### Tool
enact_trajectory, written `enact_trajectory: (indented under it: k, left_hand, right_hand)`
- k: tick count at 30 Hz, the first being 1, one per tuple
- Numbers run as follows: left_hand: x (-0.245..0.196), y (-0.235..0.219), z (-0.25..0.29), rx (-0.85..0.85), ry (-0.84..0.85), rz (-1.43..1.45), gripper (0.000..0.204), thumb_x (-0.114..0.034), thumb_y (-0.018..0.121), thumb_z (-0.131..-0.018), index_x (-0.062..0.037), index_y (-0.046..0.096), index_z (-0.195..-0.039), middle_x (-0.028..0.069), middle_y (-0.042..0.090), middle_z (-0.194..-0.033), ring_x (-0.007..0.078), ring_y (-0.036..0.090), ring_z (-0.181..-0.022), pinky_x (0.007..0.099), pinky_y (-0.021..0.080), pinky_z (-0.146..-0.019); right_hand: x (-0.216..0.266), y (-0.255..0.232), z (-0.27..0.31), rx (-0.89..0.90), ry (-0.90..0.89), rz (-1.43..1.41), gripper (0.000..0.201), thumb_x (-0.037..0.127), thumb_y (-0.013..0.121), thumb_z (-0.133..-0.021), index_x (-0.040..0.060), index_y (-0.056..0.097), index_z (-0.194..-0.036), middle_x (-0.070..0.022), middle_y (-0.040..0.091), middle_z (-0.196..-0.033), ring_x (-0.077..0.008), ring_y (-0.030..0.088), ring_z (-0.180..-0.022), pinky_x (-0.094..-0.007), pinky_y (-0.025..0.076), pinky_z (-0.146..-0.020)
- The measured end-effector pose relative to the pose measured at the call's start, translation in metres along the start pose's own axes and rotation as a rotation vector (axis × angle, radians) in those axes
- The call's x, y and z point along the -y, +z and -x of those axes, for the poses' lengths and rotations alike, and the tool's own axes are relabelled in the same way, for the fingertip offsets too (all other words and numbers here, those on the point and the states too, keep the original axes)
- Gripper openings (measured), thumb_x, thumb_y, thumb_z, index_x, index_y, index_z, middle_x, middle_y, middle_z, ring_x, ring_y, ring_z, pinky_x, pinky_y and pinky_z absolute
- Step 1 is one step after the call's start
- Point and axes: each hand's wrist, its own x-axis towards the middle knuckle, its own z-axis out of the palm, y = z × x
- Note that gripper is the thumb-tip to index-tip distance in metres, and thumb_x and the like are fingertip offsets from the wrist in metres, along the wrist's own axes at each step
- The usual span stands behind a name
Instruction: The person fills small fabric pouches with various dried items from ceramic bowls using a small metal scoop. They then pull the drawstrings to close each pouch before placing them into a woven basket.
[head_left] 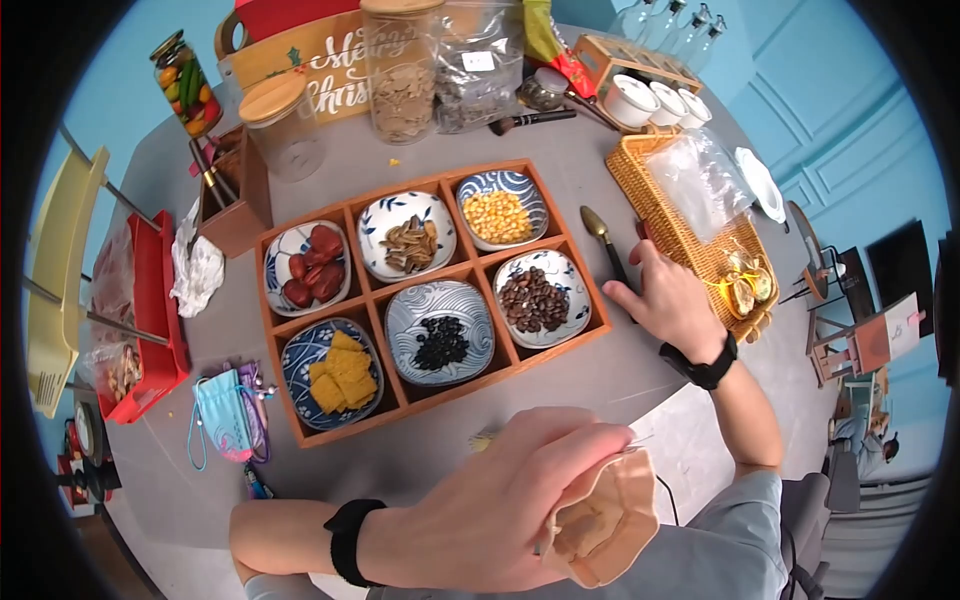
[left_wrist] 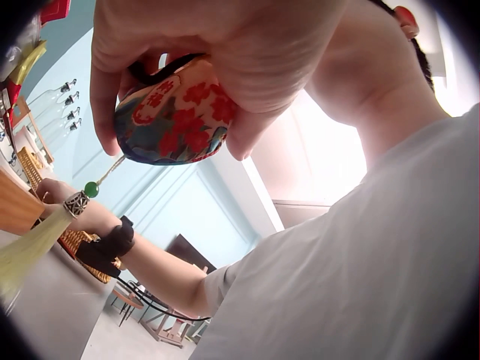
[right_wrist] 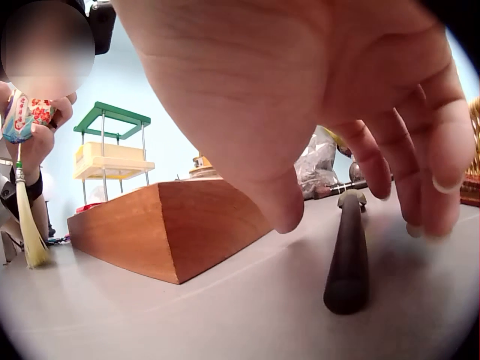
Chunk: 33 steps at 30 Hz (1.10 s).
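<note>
My left hand [head_left: 490, 500] grips a small fabric pouch [head_left: 605, 520], its mouth open toward the head camera. In the left wrist view the pouch [left_wrist: 176, 112] shows red flowers, and a pale tassel [left_wrist: 37, 244] hangs from it by a green bead. My right hand [head_left: 675, 300] is beside a spoon [head_left: 597, 226] with a dark handle on the table. The right wrist view has the handle [right_wrist: 349, 262] below the right hand [right_wrist: 322, 97], whose fingers are apart and hold nothing. A wooden compartment tray [head_left: 440, 392] holds patterned bowls of dates, dried slices, corn, yellow pieces, black and brown beans.
A wicker basket [head_left: 640, 190] with plastic bags and wrapped items lies to the right. Jars, a bagged item [head_left: 480, 80], a brush [head_left: 535, 121] and white cups stand at the back. Small coloured pouches [head_left: 225, 410] and a red tray [head_left: 165, 340] are at the left.
</note>
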Motion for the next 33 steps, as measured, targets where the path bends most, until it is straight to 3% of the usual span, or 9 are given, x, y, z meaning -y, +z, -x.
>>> enact_trajectory:
  k: [4,6,11,14,17,18,21,23,33]
  left_hand:
    - [-0.007,-0.006,-0.005,0.089,-0.03,-0.097,0.08,-0.021,0.098,-0.065,0.0006,0.055,-0.129,0.0161,0.059,-0.127,0.029,0.058,-0.118,0.0378,0.049,-0.096]
    - [-0.004,0.012,-0.004,-0.08,0.15,-0.132,0.084,-0.025,0.093,-0.071,-0.0039,0.048,-0.139,0.0177,0.059,-0.125,0.0347,0.06,-0.112,0.0422,0.049,-0.096]
    - [-0.033,-0.005,0.038,-0.114,-0.142,-0.14,0.091,-0.027,0.094,-0.067,-0.0059,0.046,-0.14,0.0189,0.059,-0.124,0.0378,0.061,-0.11,0.0434,0.051,-0.094]
    - [-0.034,-0.015,0.067,-0.244,-0.183,-0.203,0.088,-0.028,0.098,-0.063,-0.0045,0.051,-0.133,0.0172,0.06,-0.121,0.0335,0.062,-0.109,0.0417,0.052,-0.092]
    - [-0.041,-0.015,0.092,-0.367,-0.342,-0.275,0.078,-0.021,0.1,-0.061,0.0,0.057,-0.123,0.0162,0.057,-0.122,0.0254,0.058,-0.116,0.0343,0.051,-0.091]
    - [-0.038,-0.021,0.103,-0.287,-0.414,-0.357,0.095,-0.025,0.104,-0.056,-0.0029,0.05,-0.131,0.0156,0.054,-0.121,0.0225,0.059,-0.11,0.0327,0.052,-0.087]
    - [-0.024,-0.019,0.128,-0.408,-0.383,-0.308,0.114,-0.029,0.105,-0.055,-0.008,0.035,-0.142,0.0157,0.053,-0.124,0.022,0.061,-0.106,0.0345,0.053,-0.086]
    - [-0.015,-0.008,0.151,-0.499,-0.408,-0.229,0.113,-0.03,0.104,-0.056,-0.0046,0.035,-0.142,0.0178,0.05,-0.13,0.0316,0.056,-0.114,0.0411,0.049,-0.096]
    - [-0.02,-0.017,0.184,-0.606,-0.414,-0.249,0.122,-0.029,0.106,-0.055,-0.0083,0.027,-0.146,0.0173,0.045,-0.131,0.026,0.057,-0.11,0.039,0.051,-0.09]
  right_hand:
    - [-0.022,0.019,-0.009,0.036,-0.042,0.104,0.029,0.029,0.067,-0.095,0.0026,0.06,-0.104,-0.0241,0.067,-0.077,-0.0441,0.068,-0.079,-0.0521,0.053,-0.071]
    - [-0.027,0.014,-0.008,-0.028,-0.023,0.147,0.026,0.026,0.062,-0.096,0.0023,0.06,-0.108,-0.0263,0.07,-0.081,-0.0442,0.07,-0.079,-0.0537,0.056,-0.069]
    - [-0.012,-0.041,-0.003,-0.255,0.006,-0.141,0.014,0.014,0.054,-0.104,0.0021,0.057,-0.111,-0.0265,0.066,-0.082,-0.0454,0.067,-0.077,-0.0497,0.051,-0.065]
    - [0.028,-0.074,-0.002,-0.324,-0.202,-0.276,0.014,0.009,0.051,-0.105,-0.0013,0.058,-0.111,-0.0243,0.065,-0.093,-0.0415,0.063,-0.086,-0.0405,0.05,-0.08]
    - [0.09,-0.095,0.01,-0.222,-0.365,-0.339,0.015,0.003,0.057,-0.099,0.001,0.058,-0.113,-0.0208,0.067,-0.089,-0.0379,0.067,-0.082,-0.0399,0.052,-0.075]
    - [0.108,-0.101,0.012,-0.136,-0.436,-0.342,0.017,0.002,0.06,-0.096,0.0018,0.057,-0.113,-0.0195,0.067,-0.088,-0.0376,0.068,-0.082,-0.0404,0.052,-0.073]
    - [0.144,-0.096,-0.004,-0.105,-0.869,-0.17,0.021,-0.004,0.068,-0.087,-0.0001,0.061,-0.107,-0.0147,0.065,-0.095,-0.036,0.065,-0.081,-0.0403,0.051,-0.071]
    - [0.17,-0.095,-0.014,-0.141,-1.001,-0.035,0.022,0.0,0.071,-0.082,0.0014,0.063,-0.103,-0.0124,0.062,-0.091,-0.0343,0.063,-0.082,-0.0426,0.05,-0.069]
    - [0.22,-0.069,-0.059,-0.369,-1.276,0.146,0.025,0.004,0.068,-0.068,0.004,0.063,-0.093,-0.0084,0.058,-0.092,-0.0288,0.06,-0.088,-0.0396,0.052,-0.074]
